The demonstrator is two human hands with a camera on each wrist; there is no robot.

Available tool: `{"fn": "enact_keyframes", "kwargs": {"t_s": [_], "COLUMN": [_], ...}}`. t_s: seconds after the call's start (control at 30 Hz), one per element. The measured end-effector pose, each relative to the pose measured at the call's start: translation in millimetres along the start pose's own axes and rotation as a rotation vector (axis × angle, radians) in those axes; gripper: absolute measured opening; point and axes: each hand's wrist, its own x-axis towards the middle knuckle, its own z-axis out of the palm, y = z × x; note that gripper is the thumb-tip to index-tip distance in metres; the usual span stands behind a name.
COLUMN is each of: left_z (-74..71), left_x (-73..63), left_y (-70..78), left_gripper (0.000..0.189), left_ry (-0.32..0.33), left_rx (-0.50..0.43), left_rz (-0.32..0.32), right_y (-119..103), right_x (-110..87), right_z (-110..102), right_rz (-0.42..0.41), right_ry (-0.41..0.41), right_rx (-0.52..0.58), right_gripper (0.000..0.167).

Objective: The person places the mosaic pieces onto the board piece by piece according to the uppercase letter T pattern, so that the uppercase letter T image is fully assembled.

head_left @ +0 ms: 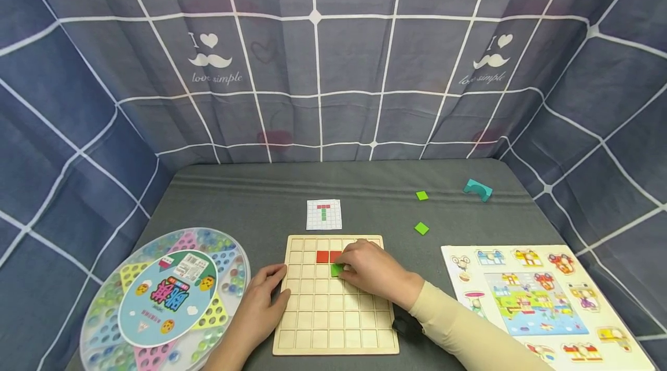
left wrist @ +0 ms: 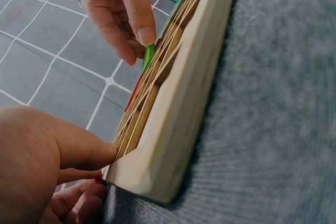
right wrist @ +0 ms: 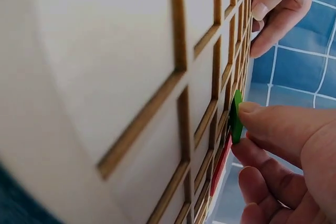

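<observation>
A wooden grid board (head_left: pixel 336 339) lies flat in front of me. My right hand (head_left: pixel 372 272) pinches a green square tile (head_left: pixel 336 270) between thumb and finger, low over a cell just below the red tiles (head_left: pixel 323 257). Part of the red row is hidden by that hand. In the right wrist view the green tile (right wrist: pixel 236 116) stands tilted at the grid surface, the fingertips at its edge. My left hand (head_left: pixel 263 301) rests against the board's left edge, thumb and fingers touching it. Behind the board, a pattern card (head_left: pixel 315 220) shows a red and green T.
Two loose green tiles (head_left: pixel 421 228) lie right of the card, with a teal arch block (head_left: pixel 477 189) farther back. A round marble game box (head_left: pixel 239 267) stands at left, a picture puzzle board (head_left: pixel 455 264) at right. A dark object (head_left: pixel 406 324) sits under the right forearm.
</observation>
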Motion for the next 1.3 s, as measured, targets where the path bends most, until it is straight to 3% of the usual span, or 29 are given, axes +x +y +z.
{"fn": "enact_keyframes", "kwargs": {"t_s": [0.27,0.7,0.93,1.3], "left_z": [0.0,-0.2,-0.9,-0.2], "left_x": [-0.9,-0.4,-0.3,0.0], "left_y": [-0.3,0.7,1.3,1.0], "left_gripper": [0.05,0.049,0.05,0.05], "left_ry": [0.012,0.01,0.006,0.005], "left_rx": [-0.001,0.0,-0.003,-0.006], "left_rz": [0.004,-0.001,-0.004,-0.006], "right_y": [-3,4,24,74], "right_x": [4.1,0.8,-11.2,-43.4], "right_z": [1,-5,-23,-43], "right_rz": [-0.02,0.027,0.111,0.244], "right_ry": [-0.008,0.012,0.036,0.068], "right_rx": [-0.009,0.025,-0.004,-0.029], "right_gripper": [0.017,0.021,0.032,0.038]}}
